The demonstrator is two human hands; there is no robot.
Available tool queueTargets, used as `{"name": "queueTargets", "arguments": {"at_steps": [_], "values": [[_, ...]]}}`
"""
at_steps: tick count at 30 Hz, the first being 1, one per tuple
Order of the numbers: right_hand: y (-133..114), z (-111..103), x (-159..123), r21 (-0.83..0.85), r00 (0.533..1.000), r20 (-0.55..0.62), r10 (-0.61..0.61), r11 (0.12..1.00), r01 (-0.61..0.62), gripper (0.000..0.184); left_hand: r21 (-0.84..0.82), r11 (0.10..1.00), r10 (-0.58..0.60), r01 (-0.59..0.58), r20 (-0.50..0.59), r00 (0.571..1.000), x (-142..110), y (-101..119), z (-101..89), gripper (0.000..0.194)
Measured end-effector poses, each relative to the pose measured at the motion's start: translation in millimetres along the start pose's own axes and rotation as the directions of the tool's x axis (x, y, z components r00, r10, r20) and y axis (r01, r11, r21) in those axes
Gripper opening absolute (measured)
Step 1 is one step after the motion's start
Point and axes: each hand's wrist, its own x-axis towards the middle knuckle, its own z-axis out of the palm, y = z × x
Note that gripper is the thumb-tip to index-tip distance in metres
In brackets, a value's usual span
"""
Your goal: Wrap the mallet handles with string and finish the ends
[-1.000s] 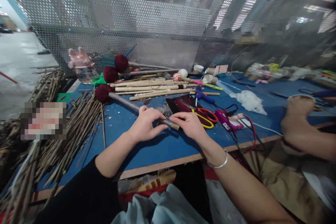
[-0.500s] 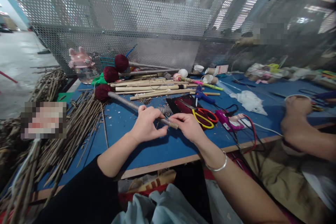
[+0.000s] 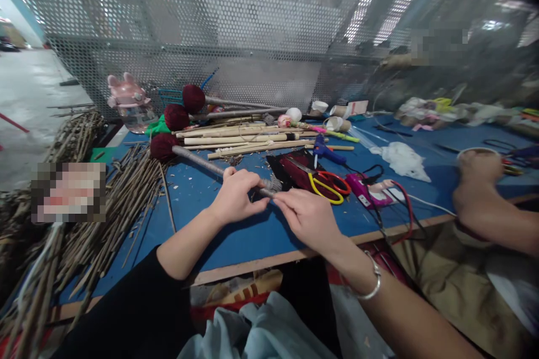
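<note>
Grey stick [image 3: 197,161] slants towards the front edge of the table [image 3: 248,244]; fingers of the left hand [image 3: 236,196] clamp around it, those of the right hand [image 3: 310,217] pinch its near end

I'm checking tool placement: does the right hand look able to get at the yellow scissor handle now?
Probably yes: the yellow scissor handle lies uncovered just beyond the right hand, though that hand is at the gray-wrapped stick.
</note>
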Motion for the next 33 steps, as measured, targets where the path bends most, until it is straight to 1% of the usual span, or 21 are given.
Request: {"name": "queueTargets", "arguments": {"at_steps": [2,5,8,11,12,14,15,16,17,19,21,23,24,25,26,27,28,30,31,32,33], "values": [[11.3,-1.6,9.9,0.045,0.999,-0.014,0.035,0.998,-0.034,0.023,0.002,1.000,-0.002,0.002,0.030,1.000,-0.8,0.2,-0.3,0.020],[22.5,4.7,17.7,0.207,0.991,0.015,0.134,0.969,-0.135,0.020,-0.003,1.000,-0.005,0.006,0.037,0.999,-1.7,0.1,-1.2,0.025],[25.8,12.2,18.3,0.375,0.970,0.081,0.230,0.895,-0.243,0.020,0.003,1.000,-0.008,0.008,0.008,1.000,-2.4,-0.5,-2.0,0.031],[33.5,14.3,19.0,0.507,0.950,0.190,0.248,0.804,-0.312,0.022,0.005,1.000,-0.019,0.019,-0.015,1.000,-3.3,-0.1,-4.0,0.033],[38.7,13.8,20.6,0.548,0.946,0.209,0.249,0.771,-0.324,0.025,-0.001,1.000,-0.021,0.021,-0.021,1.000,-3.7,0.4,-5.2,0.033],[51.9,12.6,26.3,0.617,0.942,0.193,0.274,0.713,-0.333,0.031,-0.020,1.000,-0.024,0.023,-0.032,0.999,-4.7,1.8,-7.9,0.031],[58.4,12.4,30.2,0.627,0.941,0.172,0.292,0.704,-0.334,0.034,-0.030,0.999,-0.021,0.020,-0.034,0.999,-5.2,2.4,-9.2,0.030],[63.6,13.0,34.4,0.607,0.940,0.160,0.302,0.721,-0.335,0.036,-0.040,0.999,-0.016,0.015,-0.034,0.999,-5.8,2.8,-10.2,0.030],[67.0,14.5,38.6,0.555,0.943,0.170,0.287,0.762,-0.333,0.036,-0.047,0.999,-0.009,0.008,-0.033,0.999,-6.4,3.0,-10.9,0.030],[67.4,20.7,45.5,0.388,0.945,0.265,0.192,0.876,-0.287,0.036,-0.055,0.998,-0.001,-0.001,-0.037,0.999,-7.4,2.7,-11.7,0.031],[61.9,30.1,50.6,0.225,0.918,0.388,0.087,0.956,-0.186,0.042,-0.055,0.998,-0.004,0.001,-0.051,0.999,-8.2,2.1,-12.0,0.031],[56.6,39.5,56.5,0.162,0.895,0.445,0.035,0.980,-0.118,0.045,-0.058,0.998,-0.011,0.008,-0.066,0.998,-8.9,1.8,-12.2,0.030],[55.7,42.7,61.1,0.176,0.899,0.437,0.035,0.977,-0.124,0.044,-0.063,0.998,-0.012,0.007,-0.072,0.997,-9.2,1.9,-12.2,0.030],[56.5,44.4,67.2,0.227,0.912,0.408,0.054,0.961,-0.159,0.041,-0.069,0.998,-0.010,0.005,-0.073,0.997,-9.5,2.0,-12.1,0.029],[58.8,44.3,74.9,0.319,0.924,0.371,0.092,0.922,-0.220,0.039,-0.074,0.997,-0.009,0.004,-0.069,0.998,-9.6,2.2,-11.9,0.029],[62.1,42.2,84.1,0.435,0.927,0.344,0.151,0.849,-0.300,0.037,-0.077,0.997,-0.010,0.005,-0.061,0.998,-9.7,2.5,-11.6,0.030],[65.9,38.4,94.1,0.555,0.915,0.338,0.221,0.738,-0.383,0.036,-0.076,0.997,-0.012,0.009,-0.048,0.999,-9.7,2.7,-11.2,0.030],[72.3,26.9,114.2,0.738,0.863,0.392,0.318,0.451,-0.502,0.031,-0.070,0.997,-0.019,0.018,-0.022,1.000,-9.3,2.9,-10.6,0.032],[73.9,20.5,122.6,0.784,0.838,0.440,0.324,0.316,-0.534,0.029,-0.066,0.998,-0.024,0.023,-0.011,1.000,-9.1,2.9,-10.5,0.032],[74.2,14.6,129.3,0.805,0.820,0.484,0.305,0.213,-0.554,0.028,-0.062,0.998,-0.028,0.028,-0.006,1.000,-8.7,2.8,-10.4,0.032],[73.3,9.9,133.9,0.814,0.814,0.512,0.273,0.147,-0.562,0.028,-0.059,0.998,-0.032,0.032,-0.001,0.999,-8.4,2.5,-10.3,0.032]]}}
